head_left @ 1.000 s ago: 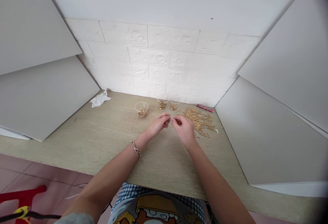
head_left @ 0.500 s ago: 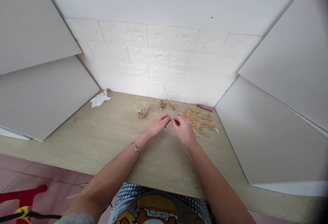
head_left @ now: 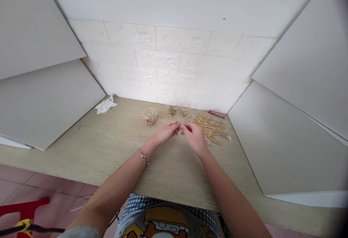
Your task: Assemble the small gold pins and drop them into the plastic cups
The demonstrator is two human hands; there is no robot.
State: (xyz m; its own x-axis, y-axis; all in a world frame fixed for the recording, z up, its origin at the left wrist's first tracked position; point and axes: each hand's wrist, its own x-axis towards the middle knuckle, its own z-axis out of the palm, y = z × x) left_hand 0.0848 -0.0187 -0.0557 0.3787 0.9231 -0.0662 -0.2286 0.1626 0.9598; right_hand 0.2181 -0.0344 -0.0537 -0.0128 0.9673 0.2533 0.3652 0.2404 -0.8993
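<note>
Clearly, both hands meet over the near side of the cups, closed to a fingertip pinch: the left hand (head_left: 169, 132) and the right hand (head_left: 194, 135) face each other with a small bright piece (head_left: 181, 126) between their tips. It is too small to make out its shape, and I cannot tell whether each hand grips a separate part. Just to the right, slim golden rods (head_left: 207, 124) lie in a loose, criss-crossed heap on the table (head_left: 81, 136). Beyond the hands, toward the wall (head_left: 165, 64), a clear cup (head_left: 150, 111) stands to the left with golden parts in its bottom; two more clear cups, near each other and farther to the right, hold golden parts as well. A red tube (head_left: 216, 114) lies beyond the heap at the far right, and a crumpled white tissue (head_left: 106, 105) at the far left. By their look, the rods should be light and stiff, smooth enough to roll or slip from a careless pinch, and best taken around the middle with thumb and forefinger. The piece in hand probably wants a light, steady hold close to its ends, since fingertips cover most of it.
</note>
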